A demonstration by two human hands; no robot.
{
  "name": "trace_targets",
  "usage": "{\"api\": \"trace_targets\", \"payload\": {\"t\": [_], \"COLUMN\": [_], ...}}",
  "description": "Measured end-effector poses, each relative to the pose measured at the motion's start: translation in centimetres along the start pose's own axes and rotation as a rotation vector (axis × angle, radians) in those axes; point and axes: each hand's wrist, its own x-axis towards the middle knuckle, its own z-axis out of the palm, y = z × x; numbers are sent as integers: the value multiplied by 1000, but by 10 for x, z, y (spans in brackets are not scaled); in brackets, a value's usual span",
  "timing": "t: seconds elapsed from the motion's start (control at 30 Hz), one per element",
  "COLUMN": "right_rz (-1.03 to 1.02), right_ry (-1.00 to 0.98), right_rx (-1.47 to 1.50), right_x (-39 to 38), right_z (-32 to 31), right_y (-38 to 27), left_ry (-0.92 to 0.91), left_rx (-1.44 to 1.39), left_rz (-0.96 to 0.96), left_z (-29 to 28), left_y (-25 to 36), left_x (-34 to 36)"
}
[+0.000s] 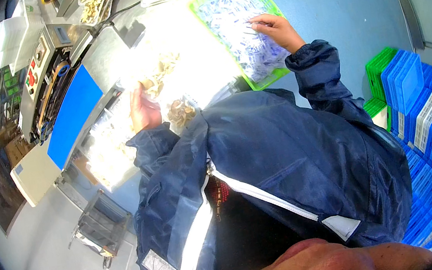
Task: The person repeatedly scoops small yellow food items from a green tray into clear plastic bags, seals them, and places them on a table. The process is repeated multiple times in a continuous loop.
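My right hand [279,31] is over a bright green plastic basket [200,16] filled with small white-and-blue packets [234,8]. Its thumb and fingers are drawn together in a pinch; whatever lies between the tips is too small to make out. On the bright table, my left hand [144,111] has its fingers stretched out beside a pile of pale dried slices [162,69]. Glare washes out part of that hand and the table around it. Close to my jacket, a clear bag or tray holds browner dried slices [182,112].
A sealing machine [47,76] with a blue panel [77,113] stands at the left. Trays of dried slices [95,3] sit at the far side, near a black cable. Stacked blue crates [404,81] and green crates [379,76] stand on the floor at the right.
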Motion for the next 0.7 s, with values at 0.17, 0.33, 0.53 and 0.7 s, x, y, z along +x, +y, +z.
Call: {"api": "trace_targets", "payload": {"t": [0.17,0.33,0.53,0.7], "right_rz": [80,169,-4,-648], "right_ry": [-66,-157,-165,-47], "right_rx": [370,513,377,-203], "right_x": [0,6,21,27], "right_z": [2,7,24,44], "right_y": [-29,-54,-112,-179], "left_ry": [-20,-58,-212,-292], "left_rx": [-6,-6,19,-27], "left_rz": [9,-12,-93,-127], "left_z": [1,14,15,9], "left_y": [1,2,0,-3], "left_x": [-1,-10,-17,-19]}}
